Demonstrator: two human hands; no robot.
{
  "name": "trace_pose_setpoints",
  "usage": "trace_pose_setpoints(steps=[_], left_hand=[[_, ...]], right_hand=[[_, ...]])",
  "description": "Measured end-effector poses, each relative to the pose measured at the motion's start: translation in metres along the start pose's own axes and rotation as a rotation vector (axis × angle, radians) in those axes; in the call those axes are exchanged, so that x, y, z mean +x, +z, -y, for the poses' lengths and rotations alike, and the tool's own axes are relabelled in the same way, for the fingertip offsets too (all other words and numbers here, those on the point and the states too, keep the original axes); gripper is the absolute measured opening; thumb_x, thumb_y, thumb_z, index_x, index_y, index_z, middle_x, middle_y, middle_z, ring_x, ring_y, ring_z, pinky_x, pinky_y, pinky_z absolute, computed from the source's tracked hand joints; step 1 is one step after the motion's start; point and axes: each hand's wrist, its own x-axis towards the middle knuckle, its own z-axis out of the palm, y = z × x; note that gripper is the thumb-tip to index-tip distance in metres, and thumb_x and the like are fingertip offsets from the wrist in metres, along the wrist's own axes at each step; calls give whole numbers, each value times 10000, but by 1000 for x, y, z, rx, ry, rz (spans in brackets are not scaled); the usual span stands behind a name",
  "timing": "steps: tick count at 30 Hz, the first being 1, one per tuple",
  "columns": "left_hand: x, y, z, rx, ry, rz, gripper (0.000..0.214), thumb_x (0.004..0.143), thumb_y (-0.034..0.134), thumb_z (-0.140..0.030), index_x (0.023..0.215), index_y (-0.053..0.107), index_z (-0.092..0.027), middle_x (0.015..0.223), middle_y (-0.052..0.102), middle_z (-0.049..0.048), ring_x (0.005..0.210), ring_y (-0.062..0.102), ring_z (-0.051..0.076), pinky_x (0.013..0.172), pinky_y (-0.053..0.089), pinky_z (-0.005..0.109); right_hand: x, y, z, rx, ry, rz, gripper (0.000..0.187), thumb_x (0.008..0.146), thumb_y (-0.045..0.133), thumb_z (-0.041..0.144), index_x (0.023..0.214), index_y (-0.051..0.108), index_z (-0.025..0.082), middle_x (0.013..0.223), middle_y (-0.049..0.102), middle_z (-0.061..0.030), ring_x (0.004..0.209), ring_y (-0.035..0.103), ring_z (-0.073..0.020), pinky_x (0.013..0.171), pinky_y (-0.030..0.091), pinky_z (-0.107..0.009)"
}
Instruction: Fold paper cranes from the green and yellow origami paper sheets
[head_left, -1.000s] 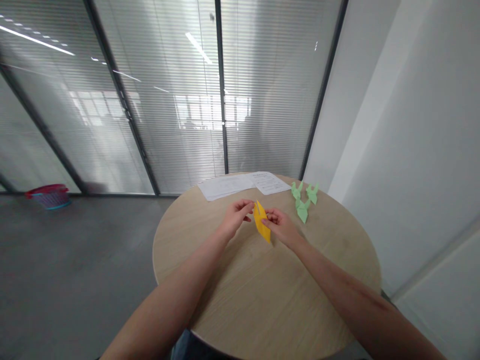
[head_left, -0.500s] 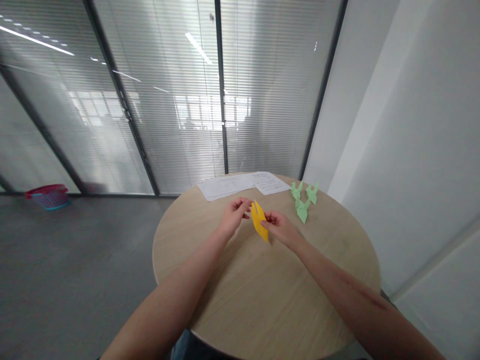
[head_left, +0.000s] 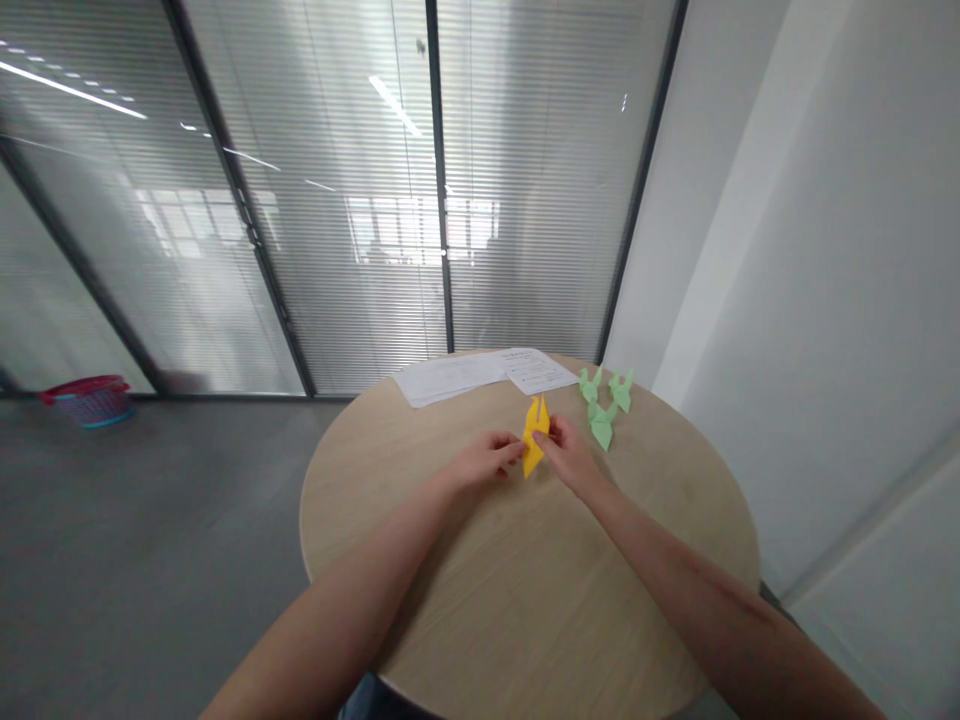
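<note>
A yellow origami crane [head_left: 532, 458], still folded flat with two narrow points upward and one downward, is held above the table. My right hand [head_left: 568, 455] pinches it from the right, thumb on the near face and fingers behind. At its left edge, the closed fingertips of my left hand [head_left: 495, 456] grip the paper; exactly how much they hold is hard to see. Beyond my right hand, several green origami cranes, including a nearer one [head_left: 601, 427], stand on the round wooden table [head_left: 517, 600].
White paper sheets [head_left: 450, 380] lie along the table's far edge, one with printed text. A glass partition with blinds [head_left: 367, 300] rises behind, and a white wall [head_left: 825, 300] stands to the right. A red and blue basket [head_left: 94, 402] sits on the floor, far left.
The yellow crane has turned more upright, its lower tip swinging to the left. My left hand has moved from its upper tip down to its left edge. My right hand keeps its pinch.
</note>
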Motion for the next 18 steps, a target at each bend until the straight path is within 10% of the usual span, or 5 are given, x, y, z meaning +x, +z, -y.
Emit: trace_pose_setpoints(steps=[11,18], left_hand=[[-1,-4,-1,-286,4,-132,371,690,718,-475,804,614,-139,789,607,35,681,549,123,640,472,264],[-1,-3,-2,-346,44,-133,347,704,709,-441,850,598,-147,814,611,38,687,569,129,617,495,261]], right_hand=[[4,-8,5,14,-47,36,333,818,593,479,1051,632,246,1151,651,-55,1108,567,-223,949,440,-362],[6,-14,1,263,356,-141,377,841,526,558,979,620,219,956,671,-77,761,613,-163,611,462,-259]])
